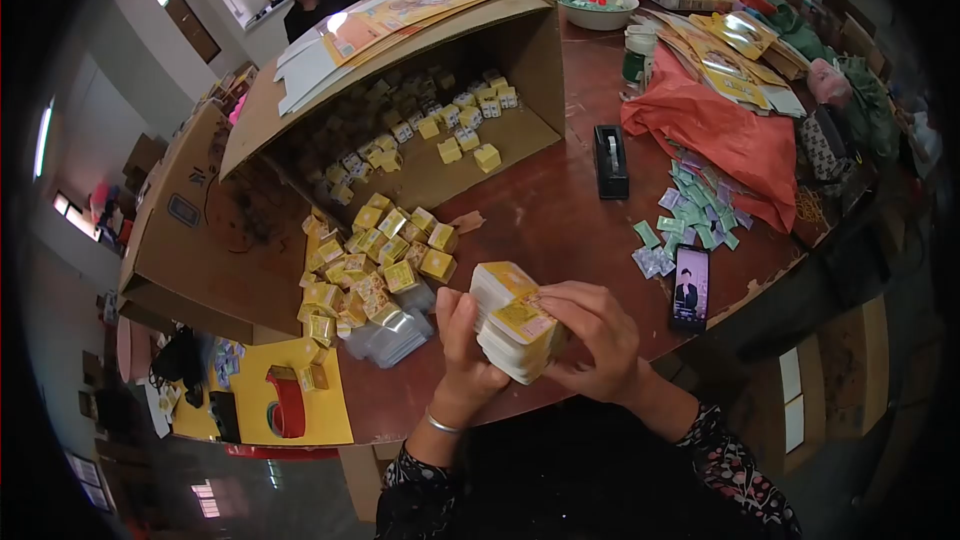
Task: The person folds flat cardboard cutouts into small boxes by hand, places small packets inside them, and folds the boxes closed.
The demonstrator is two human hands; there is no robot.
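Note:
A thick stack of yellow-and-white printed cards or flattened cartons (512, 325) is held up between my two hands over the table's front edge; which kind it is I cannot tell. My left hand (463, 352) grips its left side, thumb upright along the edge. On the opposite side, my right hand (600, 335) has its fingertips on the top piece and its thumb lower down. Just left of the stack lie clear plastic pieces (392, 338). Beyond them is a pile of small yellow boxes (385, 250).
An open cardboard carton (530, 75) on its side holds many small yellow-white boxes. Rightward on the red table lie a tape dispenser (611, 162), small sachets (700, 202) and a phone (690, 288). A red tape roll (288, 406) lies left. Another person (315, 2) is behind.

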